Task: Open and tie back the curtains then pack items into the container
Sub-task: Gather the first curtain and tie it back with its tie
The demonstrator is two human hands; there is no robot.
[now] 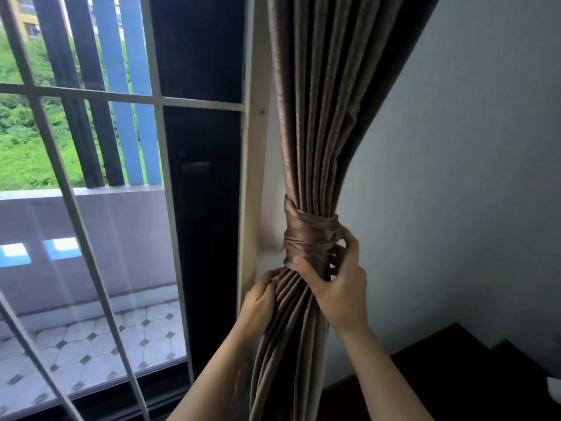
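Satin tieback [306, 238] circles the gathered curtain [306, 117]. Left hand [258, 305] grips it below, right hand [340, 287] pinches the tieback; pull snug, then tuck

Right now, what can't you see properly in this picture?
Head view: ends of the tie band, hidden behind the right hand gripping it.
Top and bottom of the curtain, cut off by the picture edges.
Fingertips of the left hand, blurred against the curtain.
A white thing at the right edge, mostly cut off.

Daylight floods through the window [91, 177]; left hand [258, 305] motion-blurred, edges bowed.
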